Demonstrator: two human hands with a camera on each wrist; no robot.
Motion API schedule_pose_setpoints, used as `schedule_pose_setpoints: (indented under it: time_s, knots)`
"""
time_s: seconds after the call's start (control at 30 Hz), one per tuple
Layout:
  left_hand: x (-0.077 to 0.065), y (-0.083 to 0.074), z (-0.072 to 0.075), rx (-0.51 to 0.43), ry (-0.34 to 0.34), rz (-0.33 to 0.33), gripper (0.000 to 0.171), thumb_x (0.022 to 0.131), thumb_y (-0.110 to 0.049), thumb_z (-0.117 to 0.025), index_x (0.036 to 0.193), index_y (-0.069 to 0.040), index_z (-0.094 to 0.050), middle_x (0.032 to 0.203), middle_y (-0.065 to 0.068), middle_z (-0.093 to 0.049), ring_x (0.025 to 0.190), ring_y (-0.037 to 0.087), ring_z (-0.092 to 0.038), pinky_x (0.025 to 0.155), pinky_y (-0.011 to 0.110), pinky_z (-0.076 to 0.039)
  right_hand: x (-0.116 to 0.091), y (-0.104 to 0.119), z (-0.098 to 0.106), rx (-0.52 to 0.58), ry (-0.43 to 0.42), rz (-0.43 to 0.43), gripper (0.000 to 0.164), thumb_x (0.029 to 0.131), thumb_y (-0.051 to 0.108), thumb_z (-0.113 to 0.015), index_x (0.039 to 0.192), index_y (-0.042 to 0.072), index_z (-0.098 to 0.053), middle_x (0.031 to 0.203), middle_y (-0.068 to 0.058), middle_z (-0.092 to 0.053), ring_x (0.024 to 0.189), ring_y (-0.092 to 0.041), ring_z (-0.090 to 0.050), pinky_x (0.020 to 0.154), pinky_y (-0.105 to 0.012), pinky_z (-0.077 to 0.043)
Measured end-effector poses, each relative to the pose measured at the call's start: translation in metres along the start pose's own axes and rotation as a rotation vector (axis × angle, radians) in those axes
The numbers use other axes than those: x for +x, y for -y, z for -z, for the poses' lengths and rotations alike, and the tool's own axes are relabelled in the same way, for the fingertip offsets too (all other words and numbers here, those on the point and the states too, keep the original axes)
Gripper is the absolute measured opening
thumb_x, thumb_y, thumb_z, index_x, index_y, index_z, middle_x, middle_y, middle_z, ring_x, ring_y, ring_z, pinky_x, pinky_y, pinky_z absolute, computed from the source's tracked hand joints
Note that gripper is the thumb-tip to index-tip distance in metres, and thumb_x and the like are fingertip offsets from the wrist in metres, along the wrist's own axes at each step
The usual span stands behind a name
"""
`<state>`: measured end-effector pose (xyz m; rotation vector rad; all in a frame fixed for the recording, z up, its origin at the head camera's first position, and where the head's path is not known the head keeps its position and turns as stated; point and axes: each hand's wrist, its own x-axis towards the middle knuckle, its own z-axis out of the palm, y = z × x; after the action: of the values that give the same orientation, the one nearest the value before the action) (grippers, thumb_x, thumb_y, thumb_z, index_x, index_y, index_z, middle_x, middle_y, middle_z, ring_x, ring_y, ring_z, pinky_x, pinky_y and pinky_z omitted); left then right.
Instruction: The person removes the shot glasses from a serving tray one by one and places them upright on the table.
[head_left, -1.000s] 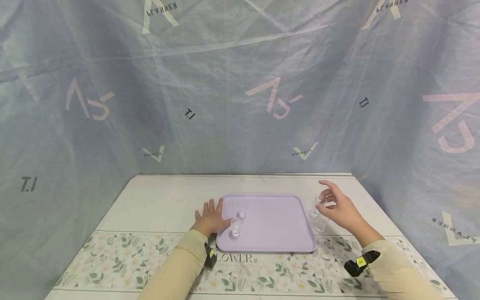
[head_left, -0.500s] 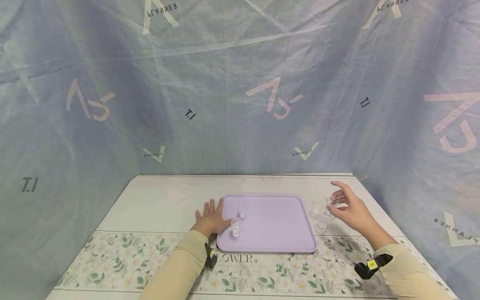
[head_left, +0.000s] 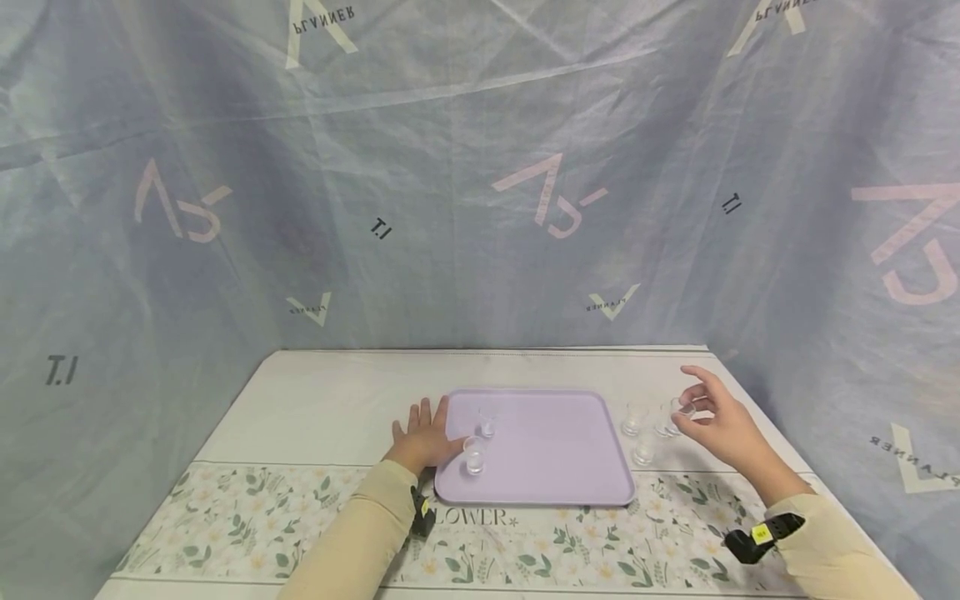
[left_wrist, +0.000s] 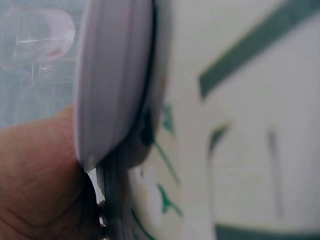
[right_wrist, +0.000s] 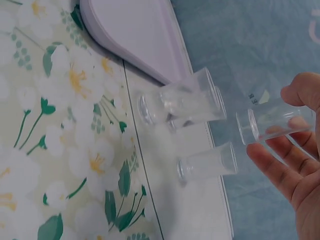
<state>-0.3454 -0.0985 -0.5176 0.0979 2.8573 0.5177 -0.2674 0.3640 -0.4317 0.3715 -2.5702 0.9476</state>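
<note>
My right hand (head_left: 723, 425) pinches a small clear shot glass (right_wrist: 275, 120) between thumb and fingers, off to the right of the tray. Several more clear glasses stand upright on the table beside it: one nearest the front (head_left: 643, 450), one farther back (head_left: 631, 421), and one (right_wrist: 207, 162) close to the held glass. The lilac tray (head_left: 555, 450) lies at the middle of the table. With fingers spread, my left hand (head_left: 423, 437) rests at its left edge, thumb over the rim. Two clear glasses, a front one (head_left: 474, 458) and a rear one (head_left: 487, 425), stand on the tray's left part.
A floral printed band (head_left: 300, 517) crosses the front of the white table cover (head_left: 337, 400). Grey-blue printed fabric (head_left: 450, 250) hangs behind the table and along both sides.
My right hand has moved right, away from the tray, carrying the glass. Table glasses it overlapped before now show beside it. My left hand stays at the tray edge.
</note>
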Motion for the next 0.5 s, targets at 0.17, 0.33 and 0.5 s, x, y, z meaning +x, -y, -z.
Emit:
schedule_pose_setpoints:
  time_s: [0.17, 0.33, 0.5]
  knots:
    - [-0.005, -0.003, 0.004, -0.004, 0.013, 0.007, 0.099, 0.095, -0.067, -0.051, 0.164, -0.017, -0.002, 0.168, 0.021, 0.005, 0.154, 0.040, 0.008, 0.117, 0.067, 0.008, -0.005, -0.004, 0.001, 0.003, -0.014, -0.010, 0.079, 0.084, 0.000, -0.078, 0.151, 0.004, -0.036, 0.102, -0.011, -0.059, 0.088, 0.003, -0.058, 0.071, -0.016, -0.053]
    - [-0.011, -0.005, 0.008, -0.007, 0.007, 0.004, 0.100, 0.094, -0.068, -0.052, 0.164, -0.015, -0.005, 0.168, 0.023, 0.002, 0.154, 0.041, 0.006, 0.117, 0.068, 0.007, -0.008, -0.008, -0.001, -0.002, -0.012, -0.012, 0.080, 0.084, -0.001, -0.078, 0.152, 0.004, -0.036, 0.101, -0.010, -0.060, 0.088, 0.006, -0.058, 0.071, -0.017, -0.054]
    - [-0.009, -0.005, 0.006, -0.005, -0.005, -0.007, 0.099, 0.094, -0.066, -0.052, 0.164, -0.014, -0.007, 0.168, 0.024, 0.001, 0.154, 0.042, 0.004, 0.117, 0.069, 0.005, -0.010, -0.012, -0.003, -0.004, -0.018, -0.018, 0.080, 0.084, -0.001, -0.078, 0.152, 0.004, -0.036, 0.101, -0.009, -0.059, 0.088, 0.005, -0.058, 0.070, -0.018, -0.054]
